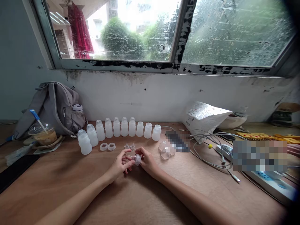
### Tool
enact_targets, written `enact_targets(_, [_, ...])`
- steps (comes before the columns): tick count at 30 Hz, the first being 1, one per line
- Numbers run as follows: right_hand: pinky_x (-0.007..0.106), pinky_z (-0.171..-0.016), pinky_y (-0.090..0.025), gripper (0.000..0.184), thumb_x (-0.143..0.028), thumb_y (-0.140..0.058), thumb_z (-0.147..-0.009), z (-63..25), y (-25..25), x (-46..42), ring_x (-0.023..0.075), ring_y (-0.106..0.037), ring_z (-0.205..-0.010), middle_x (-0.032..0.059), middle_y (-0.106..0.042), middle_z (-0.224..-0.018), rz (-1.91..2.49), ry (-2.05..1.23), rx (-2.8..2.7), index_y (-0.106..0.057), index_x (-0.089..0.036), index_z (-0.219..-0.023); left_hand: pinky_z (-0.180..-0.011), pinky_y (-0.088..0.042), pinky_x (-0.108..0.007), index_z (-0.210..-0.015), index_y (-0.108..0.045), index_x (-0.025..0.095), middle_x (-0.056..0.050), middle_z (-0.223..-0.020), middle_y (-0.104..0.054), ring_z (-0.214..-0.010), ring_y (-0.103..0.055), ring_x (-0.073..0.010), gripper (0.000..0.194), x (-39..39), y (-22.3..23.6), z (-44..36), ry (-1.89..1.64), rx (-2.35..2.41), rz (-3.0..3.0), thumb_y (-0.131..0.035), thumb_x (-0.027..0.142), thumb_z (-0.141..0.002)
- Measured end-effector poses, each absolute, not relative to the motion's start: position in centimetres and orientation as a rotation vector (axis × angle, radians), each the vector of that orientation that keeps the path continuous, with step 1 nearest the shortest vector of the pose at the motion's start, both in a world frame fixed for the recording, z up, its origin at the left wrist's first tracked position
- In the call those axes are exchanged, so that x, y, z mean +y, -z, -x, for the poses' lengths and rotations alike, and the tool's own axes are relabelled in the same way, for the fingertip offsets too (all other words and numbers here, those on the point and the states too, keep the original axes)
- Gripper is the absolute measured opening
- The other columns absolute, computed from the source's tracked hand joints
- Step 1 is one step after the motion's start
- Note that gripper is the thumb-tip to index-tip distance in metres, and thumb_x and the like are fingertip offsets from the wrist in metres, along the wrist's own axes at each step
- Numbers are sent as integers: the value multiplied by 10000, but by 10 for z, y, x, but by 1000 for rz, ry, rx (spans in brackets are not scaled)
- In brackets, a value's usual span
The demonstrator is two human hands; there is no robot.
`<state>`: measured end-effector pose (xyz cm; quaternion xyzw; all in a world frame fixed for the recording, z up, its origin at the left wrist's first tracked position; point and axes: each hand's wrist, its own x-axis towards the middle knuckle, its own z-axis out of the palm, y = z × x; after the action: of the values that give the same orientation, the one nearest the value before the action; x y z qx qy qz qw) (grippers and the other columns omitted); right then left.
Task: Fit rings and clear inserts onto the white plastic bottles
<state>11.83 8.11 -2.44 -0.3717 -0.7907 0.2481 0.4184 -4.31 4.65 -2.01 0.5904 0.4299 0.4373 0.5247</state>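
Between my hands is a small translucent white bottle collar (137, 160) with ribbed sides, tilted sideways. My right hand (147, 161) closes its fingers on the collar. The fingers of my left hand (120, 165) pinch a clear teat (133, 157) at the collar's other side; its outline is partly hidden by the fingers. Just beyond my fingers stand two clear teats (132, 146). Two loose white collars (111, 146) lie to their left. Behind runs a curved row of frosted bottles: several capped ones (116, 127) at left, three uncapped ones (148, 130) at right.
Several clear domed caps (165, 152) lie right of my hands beside a blurred dark object (177, 141). Looped grey cables (203, 154), a power strip (264, 179) and a silvery bag (203, 117) occupy the right. A drink cup (44, 134) and grey backpack (55, 106) stand left.
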Motion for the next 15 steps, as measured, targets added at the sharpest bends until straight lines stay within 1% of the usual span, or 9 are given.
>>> enact_targets(2, [234, -593, -394, 154, -269, -541, -724, -117, 25, 79, 121, -486, -665, 21, -545, -758, 935, -554, -2033, -492, -173, -834, -397, -406, -187, -973, -478, 180, -31, -797, -567, -528, -538, -98, 385, 46, 20, 43, -1032, 1042, -1485, -584, 408, -682])
enact_targets(4, [248, -624, -397, 138, -239, -536, -720, -116, 26, 79, 133, -491, -695, 23, -546, -764, 937, -463, -2079, -493, -177, -836, -400, -406, -187, -883, -502, 165, -18, -732, -558, -519, -522, -95, 325, 46, 21, 43, -1044, 1046, -1502, -566, 421, -692])
enact_targets(6, [264, -660, -398, 134, -213, -508, -732, -117, 29, 81, 142, -495, -722, 32, -546, -791, 938, -357, -2121, -493, -180, -862, -398, -402, -186, -867, -491, 164, -2, -675, -535, -516, -515, -97, 320, 47, 21, 44, -1105, 1054, -1442, -552, 431, -701])
enact_targets(9, [276, -688, -395, 176, -213, -443, -774, -120, 30, 95, 148, -502, -737, 49, -543, -833, 983, -205, -2137, -480, -175, -942, -402, -396, -181, -849, -476, 158, 2, -685, -513, -517, -521, -93, 332, 50, 22, 46, -1215, 1069, -1264, -547, 445, -698])
enact_targets(11, [261, -643, -396, 257, -208, -405, -790, -122, 26, 111, 142, -507, -691, 57, -543, -838, 1070, -146, -2101, -441, -164, -1040, -417, -394, -176, -832, -474, 152, -3, -717, -510, -517, -522, -82, 330, 52, 21, 49, -1265, 1064, -1148, -552, 442, -694])
enact_targets(13, [243, -583, -382, 397, -189, -404, -778, -122, 16, 130, 139, -507, -646, 58, -550, -844, 1195, -115, -2059, -351, -165, -1170, -438, -398, -175, -832, -474, 150, -9, -741, -515, -525, -524, -75, 320, 53, 21, 51, -1289, 1043, -1077, -563, 422, -690])
enact_targets(15, [239, -587, -366, 524, -158, -425, -751, -120, 3, 149, 141, -508, -644, 56, -562, -830, 1324, -83, -2036, -266, -167, -1251, -456, -405, -179, -843, -473, 151, -15, -760, -525, -540, -529, -77, 305, 54, 22, 53, -1301, 1023, -1043, -575, 391, -685])
